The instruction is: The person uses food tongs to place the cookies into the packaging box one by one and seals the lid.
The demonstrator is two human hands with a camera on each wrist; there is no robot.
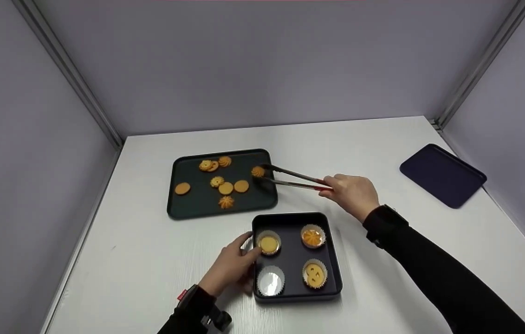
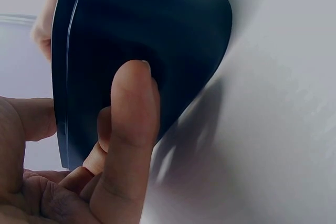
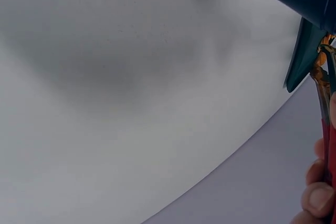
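Note:
My left hand [image 1: 232, 264] grips the left wall of a dark square baking pan [image 1: 291, 260], thumb at the rim and fingers against the outside [image 2: 131, 108]. Paper cups stand in the pan: a round cookie [image 1: 269, 244] at far left, a swirled cookie [image 1: 312, 238] at far right, a pretzel-shaped cookie [image 1: 314, 274] at near right. The near-left paper cup [image 1: 271, 281] shows its bare bottom. My right hand [image 1: 353, 192] holds red-handled tongs [image 1: 297, 175], their tips around a swirled cookie [image 1: 257, 171] over the right side of the green tray [image 1: 197, 204].
Several other cookies lie on the green tray, among them a round cookie [image 1: 182, 188] at its left and a star-shaped cookie [image 1: 226, 202] near its front. A dark blue tray [image 1: 443, 176] lies at the far right of the white table [image 1: 137, 260]. Grey panels [image 1: 262, 69] enclose the table.

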